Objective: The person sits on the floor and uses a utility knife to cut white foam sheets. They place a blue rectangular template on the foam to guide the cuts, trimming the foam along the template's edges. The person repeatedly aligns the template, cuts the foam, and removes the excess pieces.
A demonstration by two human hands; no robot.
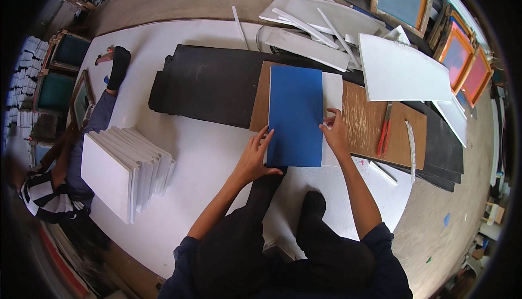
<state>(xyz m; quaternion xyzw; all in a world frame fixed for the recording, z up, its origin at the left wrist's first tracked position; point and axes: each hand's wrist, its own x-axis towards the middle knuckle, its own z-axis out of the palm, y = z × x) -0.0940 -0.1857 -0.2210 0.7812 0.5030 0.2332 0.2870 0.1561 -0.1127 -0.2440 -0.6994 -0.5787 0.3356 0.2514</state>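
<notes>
A flat blue rectangular board [295, 117] lies in front of me, partly over a white sheet [333, 93] and a brown board. My left hand [252, 156] grips its lower left corner, with fingertips along the left edge and the thumb at the bottom edge. At the right edge, my right hand [335, 132] has its thumb against the blue board and its bent fingers over the white sheet. On the brown board [399, 133], to the right of that hand, lies a red-handled cutter [384, 136] beside a narrow metal strip [410, 147].
Black sheets [212, 84] lie beneath the brown board. White offcuts [304, 49] and a large white panel [405, 68] are heaped at the far right. To the left stands a stack of white boards [109, 171]. Another person [60, 190] sits beyond it, near framed screens [54, 95].
</notes>
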